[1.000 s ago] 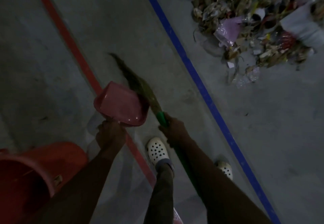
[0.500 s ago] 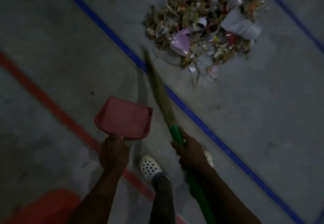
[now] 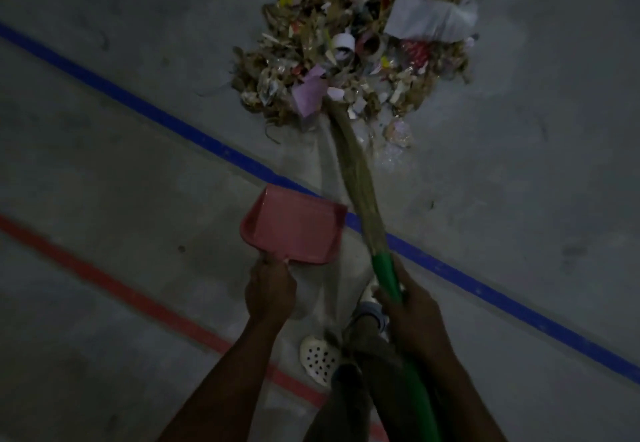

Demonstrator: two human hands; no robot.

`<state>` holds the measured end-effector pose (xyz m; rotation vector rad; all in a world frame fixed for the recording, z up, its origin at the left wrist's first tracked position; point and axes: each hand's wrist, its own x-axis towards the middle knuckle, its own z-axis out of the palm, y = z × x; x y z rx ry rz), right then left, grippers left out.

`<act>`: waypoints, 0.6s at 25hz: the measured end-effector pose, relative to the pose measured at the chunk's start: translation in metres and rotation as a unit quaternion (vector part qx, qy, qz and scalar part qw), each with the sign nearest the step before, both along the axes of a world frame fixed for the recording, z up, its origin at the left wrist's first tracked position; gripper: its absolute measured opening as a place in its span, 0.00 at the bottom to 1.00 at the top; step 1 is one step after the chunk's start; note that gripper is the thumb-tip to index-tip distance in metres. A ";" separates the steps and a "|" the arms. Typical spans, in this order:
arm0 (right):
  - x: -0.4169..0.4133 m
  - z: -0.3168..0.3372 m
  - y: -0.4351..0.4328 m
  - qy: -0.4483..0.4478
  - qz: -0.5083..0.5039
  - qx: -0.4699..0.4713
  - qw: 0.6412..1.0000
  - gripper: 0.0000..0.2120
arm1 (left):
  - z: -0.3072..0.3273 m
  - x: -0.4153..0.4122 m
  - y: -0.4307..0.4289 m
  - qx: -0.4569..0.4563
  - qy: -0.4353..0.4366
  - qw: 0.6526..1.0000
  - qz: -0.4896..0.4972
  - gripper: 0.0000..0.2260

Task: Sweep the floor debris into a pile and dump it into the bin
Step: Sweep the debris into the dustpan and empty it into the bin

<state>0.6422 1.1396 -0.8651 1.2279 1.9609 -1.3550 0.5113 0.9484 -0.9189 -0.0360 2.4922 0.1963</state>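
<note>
Fingers of the left hand are curled round the rear handle of a pink dustpan, and the handle itself is hidden inside the grip. The pan is held out ahead of the hand, with its open mouth turned away from the person, and nothing is seen inside it. Whether its lip touches the grey concrete floor cannot be told. A red painted line is crossed by the left forearm, and a blue painted line is overlapped by the pan's far right corner. A white perforated clog is seen between the two forearms.

Just beside the pan's right edge a grass broom is held. Its long, narrow bundle of bristles slants up and leftward from a green handle. The handle is gripped by the right hand, with the fingers wrapped round it from the left and the thumb laid along its right side.

The debris pile lies beyond the blue line, well apart from both hands and the dustpan. Its near edge is met only by the broom's tip, beside a purple scrap. Dry leaves, paper bits and a cardboard tube are heaped there, and a large grey sheet is spread at the right.
</note>
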 end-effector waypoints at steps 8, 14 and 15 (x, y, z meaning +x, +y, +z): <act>-0.017 0.056 -0.006 0.022 -0.154 -0.103 0.982 0.30 | 0.033 -0.075 0.021 0.016 0.025 0.993 -0.114 0.13; -0.044 0.042 0.002 0.002 -0.221 -0.034 0.975 0.30 | 0.037 -0.119 0.024 0.060 0.045 0.986 -0.148 0.09; -0.050 0.039 -0.002 -0.008 -0.229 -0.034 0.973 0.30 | 0.032 -0.128 0.021 0.058 0.046 0.988 -0.138 0.09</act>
